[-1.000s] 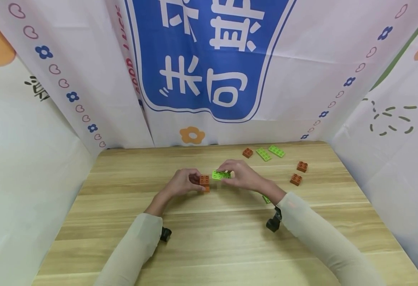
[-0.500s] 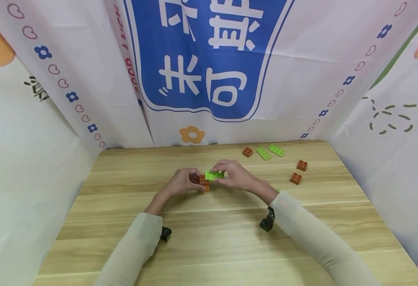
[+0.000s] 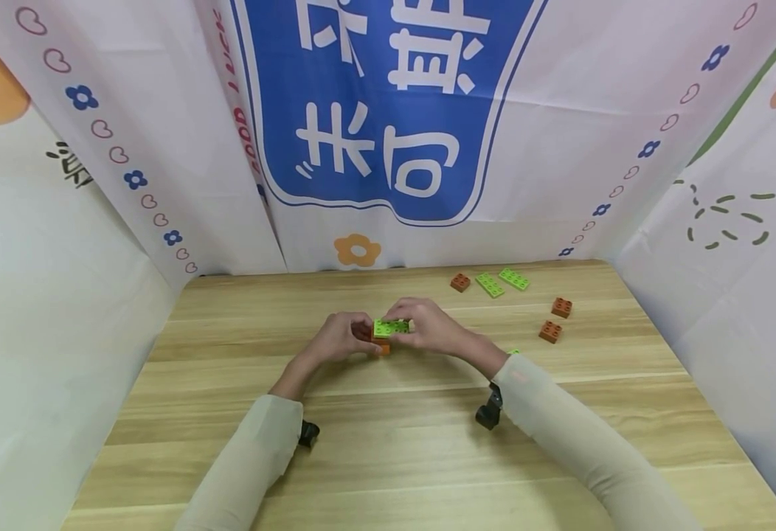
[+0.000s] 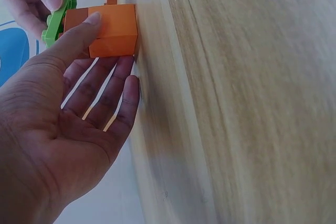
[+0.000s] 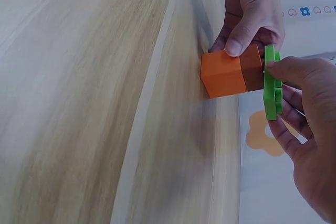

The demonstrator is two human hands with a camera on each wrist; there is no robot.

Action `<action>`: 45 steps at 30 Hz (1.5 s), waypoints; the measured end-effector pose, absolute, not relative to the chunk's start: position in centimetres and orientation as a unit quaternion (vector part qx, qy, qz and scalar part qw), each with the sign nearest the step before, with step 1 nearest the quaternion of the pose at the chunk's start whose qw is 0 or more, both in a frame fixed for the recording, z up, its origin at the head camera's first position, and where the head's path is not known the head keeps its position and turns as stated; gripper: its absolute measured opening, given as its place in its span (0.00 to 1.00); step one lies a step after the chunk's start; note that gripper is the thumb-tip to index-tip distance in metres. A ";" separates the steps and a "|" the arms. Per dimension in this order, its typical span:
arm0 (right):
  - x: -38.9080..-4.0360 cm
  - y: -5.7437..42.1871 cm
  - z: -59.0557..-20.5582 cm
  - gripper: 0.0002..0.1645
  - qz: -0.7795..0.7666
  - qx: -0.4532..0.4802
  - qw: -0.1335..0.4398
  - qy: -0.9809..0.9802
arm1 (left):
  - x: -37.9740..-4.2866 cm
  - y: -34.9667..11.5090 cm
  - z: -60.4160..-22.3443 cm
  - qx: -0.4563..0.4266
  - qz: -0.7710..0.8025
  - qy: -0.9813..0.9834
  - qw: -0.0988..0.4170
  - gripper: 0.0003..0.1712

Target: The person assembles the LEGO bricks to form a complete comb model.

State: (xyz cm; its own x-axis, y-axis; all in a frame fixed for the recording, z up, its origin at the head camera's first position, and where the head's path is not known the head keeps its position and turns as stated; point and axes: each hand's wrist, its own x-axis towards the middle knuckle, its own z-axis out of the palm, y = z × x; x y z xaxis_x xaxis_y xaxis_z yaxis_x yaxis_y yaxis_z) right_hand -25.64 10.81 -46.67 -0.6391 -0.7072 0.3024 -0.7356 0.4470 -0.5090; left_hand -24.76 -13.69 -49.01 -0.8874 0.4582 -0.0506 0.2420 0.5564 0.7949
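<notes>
A large orange block (image 5: pixel 223 74) stands on the wooden table with a reddish-brown brick (image 5: pixel 252 69) on top of it. My left hand (image 3: pixel 335 339) grips this stack from the left, its thumb across the near side and the fingers behind. From the right, my right hand (image 3: pixel 431 328) pinches a flat bright-green building brick (image 3: pixel 384 328) by its edges. That green brick lies over the stack's top, studs upward, and sticks out to the right. In the right wrist view its underside is right at the brown brick, with a thin gap showing.
Loose brown bricks lie at the back (image 3: pixel 459 282) and right (image 3: pixel 550 331) of the table (image 3: pixel 388 457). Two flat green bricks (image 3: pixel 490 285) sit near the back edge. Another green piece (image 3: pixel 513 352) is mostly hidden behind the right wrist. Printed cloth walls (image 3: pixel 355 251) surround the table.
My right hand has moved left, carrying the green brick from beside the stack to over its top, where it now covers the brown brick's studs. The left hand has stayed in place.
</notes>
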 end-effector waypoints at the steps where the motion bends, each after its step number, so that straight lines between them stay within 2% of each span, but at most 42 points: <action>1: -25.6 10.8 -46.7 0.19 0.309 0.426 0.023 -0.850 | -24.8 -13.7 -49.0 0.201 0.426 0.873 0.127 0.16; 18: -26.0 10.2 -46.4 0.14 0.299 0.439 0.016 -0.847 | -24.8 -13.6 -49.0 0.215 0.422 0.873 0.118 0.12; 45: -25.4 9.4 -45.8 0.15 0.286 0.415 -0.005 -0.863 | -24.7 -13.7 -48.9 0.215 0.421 0.873 0.120 0.12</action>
